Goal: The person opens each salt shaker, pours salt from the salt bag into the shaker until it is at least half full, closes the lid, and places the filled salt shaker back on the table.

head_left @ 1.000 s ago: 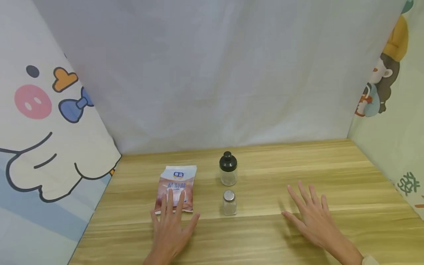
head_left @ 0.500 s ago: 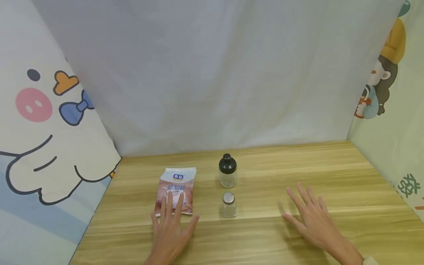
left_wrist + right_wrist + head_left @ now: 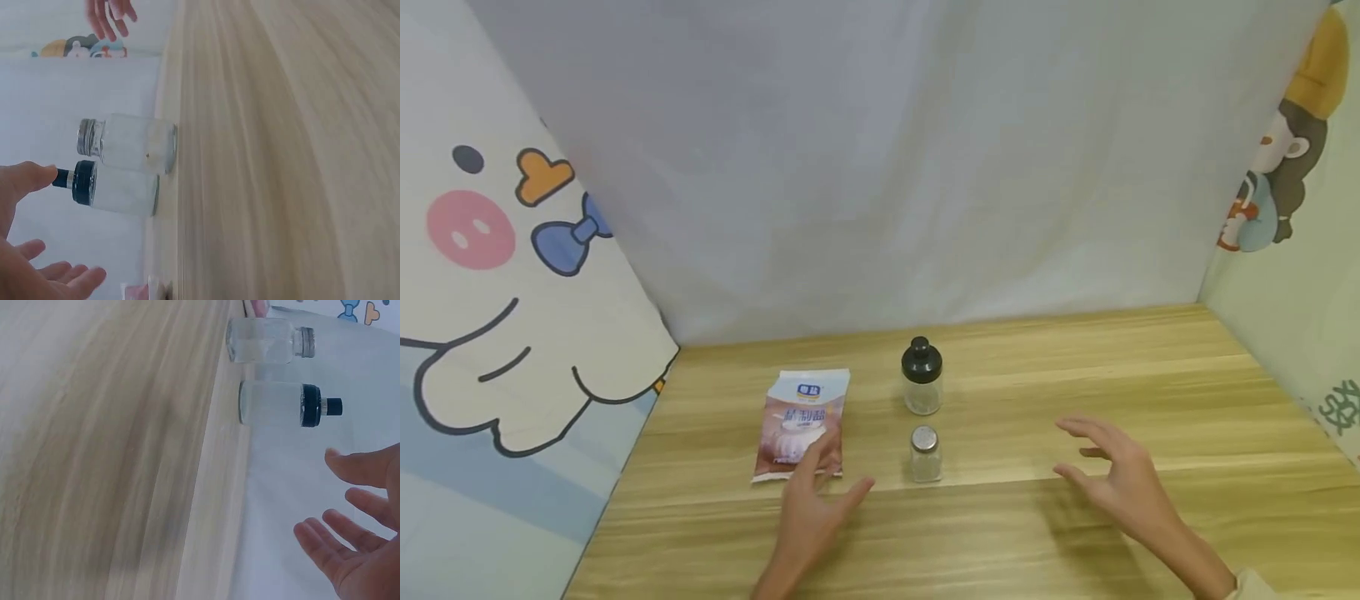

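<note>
My left hand (image 3: 812, 508) hovers at the near edge of a salt packet (image 3: 797, 429), overlapping its lower right corner in the head view. Its thumb and fingers are loosely bent and hold nothing. To its right, a small glass shaker (image 3: 926, 462) with a perforated metal lid stands upright. Behind the shaker is a glass jar (image 3: 923, 395) with a black knobbed lid. Further right, my right hand (image 3: 1116, 475) is raised over the table, thumb and fingers apart around bare air. Both wrist views show the shaker (image 3: 128, 142) and the jar (image 3: 275, 403) apart from the hands.
The wood-grain table (image 3: 1000, 533) meets a pale cloth backdrop (image 3: 880, 167) at the back. Printed cartoon panels stand on both sides, with a white duck (image 3: 587, 333) on the left and a figure in an orange hat (image 3: 1292, 158) on the right.
Both hands were palm down with fingers spread; now they have turned inward, with fingers bent. The left hand has shifted a little to the right. Packet, shaker and jar stay in place.
</note>
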Demonstrator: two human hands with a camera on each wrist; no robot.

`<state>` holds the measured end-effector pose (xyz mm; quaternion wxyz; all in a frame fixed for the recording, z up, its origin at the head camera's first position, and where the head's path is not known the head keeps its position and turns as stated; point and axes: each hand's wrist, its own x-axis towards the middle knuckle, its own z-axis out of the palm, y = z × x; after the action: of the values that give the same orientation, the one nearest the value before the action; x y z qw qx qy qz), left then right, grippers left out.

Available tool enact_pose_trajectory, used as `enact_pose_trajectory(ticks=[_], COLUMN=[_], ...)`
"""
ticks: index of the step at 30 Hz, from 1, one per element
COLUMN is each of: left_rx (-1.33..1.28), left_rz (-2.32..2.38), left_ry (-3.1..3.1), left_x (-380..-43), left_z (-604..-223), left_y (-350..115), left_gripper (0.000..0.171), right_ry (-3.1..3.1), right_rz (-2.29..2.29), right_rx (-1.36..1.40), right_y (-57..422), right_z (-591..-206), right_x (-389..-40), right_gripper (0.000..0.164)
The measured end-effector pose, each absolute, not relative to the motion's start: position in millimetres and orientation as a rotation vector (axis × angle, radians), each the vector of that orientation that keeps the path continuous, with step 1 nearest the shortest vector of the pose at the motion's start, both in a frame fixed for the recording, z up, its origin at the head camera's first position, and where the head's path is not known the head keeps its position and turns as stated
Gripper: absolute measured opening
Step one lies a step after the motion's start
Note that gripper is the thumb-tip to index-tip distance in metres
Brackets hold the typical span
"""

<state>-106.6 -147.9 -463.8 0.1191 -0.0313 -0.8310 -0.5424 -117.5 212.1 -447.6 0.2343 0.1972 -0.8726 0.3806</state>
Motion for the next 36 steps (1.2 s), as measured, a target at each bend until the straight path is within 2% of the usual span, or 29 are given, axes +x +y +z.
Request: enact_pose_trajectory(ticks=[5, 11, 36], left_rx=[-0.121, -0.131, -0.153], left_rz=[-1.848, -2.042, -2.301], left_ry=[-2.269, -2.234, -2.097], left_x=[-114, -120, -132], left_z=[-460, -458, -474], left_y=[-138, -130, -104], left_gripper=[0.060, 0.056, 0.055], right_ry=[-2.374, -2.380, -2.339], right_rz=[1.247, 1.402, 1.727], right_rx=[0.495, 0.481, 0.609], right_y=[209, 205, 171], right_z=[-440, -434, -434], right_x=[-119, -121, -142], right_gripper=[0.051, 0.044, 0.043])
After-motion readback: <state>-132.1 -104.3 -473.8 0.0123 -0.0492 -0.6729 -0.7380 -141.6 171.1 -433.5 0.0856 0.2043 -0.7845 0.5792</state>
